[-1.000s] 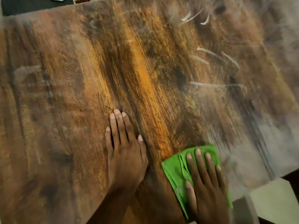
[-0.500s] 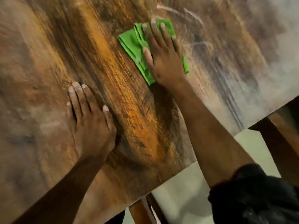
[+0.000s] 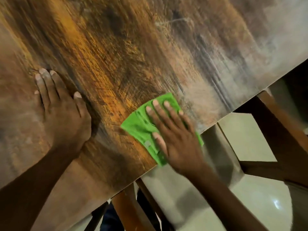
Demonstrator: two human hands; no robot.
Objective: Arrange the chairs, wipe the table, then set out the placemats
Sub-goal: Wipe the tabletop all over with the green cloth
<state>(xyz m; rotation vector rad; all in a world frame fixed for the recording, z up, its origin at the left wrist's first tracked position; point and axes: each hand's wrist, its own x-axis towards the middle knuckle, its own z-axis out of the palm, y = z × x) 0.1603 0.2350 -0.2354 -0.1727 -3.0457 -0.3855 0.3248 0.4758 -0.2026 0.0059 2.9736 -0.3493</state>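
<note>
Table (image 3: 116, 64), streaked brown wood, bears left hand (image 3: 61, 114) flat; right hand (image 3: 176, 135) presses folded green cloth (image 3: 140, 127), fingers straight

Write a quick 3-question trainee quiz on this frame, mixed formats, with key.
1. True or false: the left hand lies flat on the wooden table and holds nothing.
2. What does the right hand press on?
A. a placemat
B. a folded green cloth
C. a sponge
3. Fill in: the cloth lies at the table's ____ edge, with one corner past it.

Key: 1 true; 2 B; 3 near.
</note>
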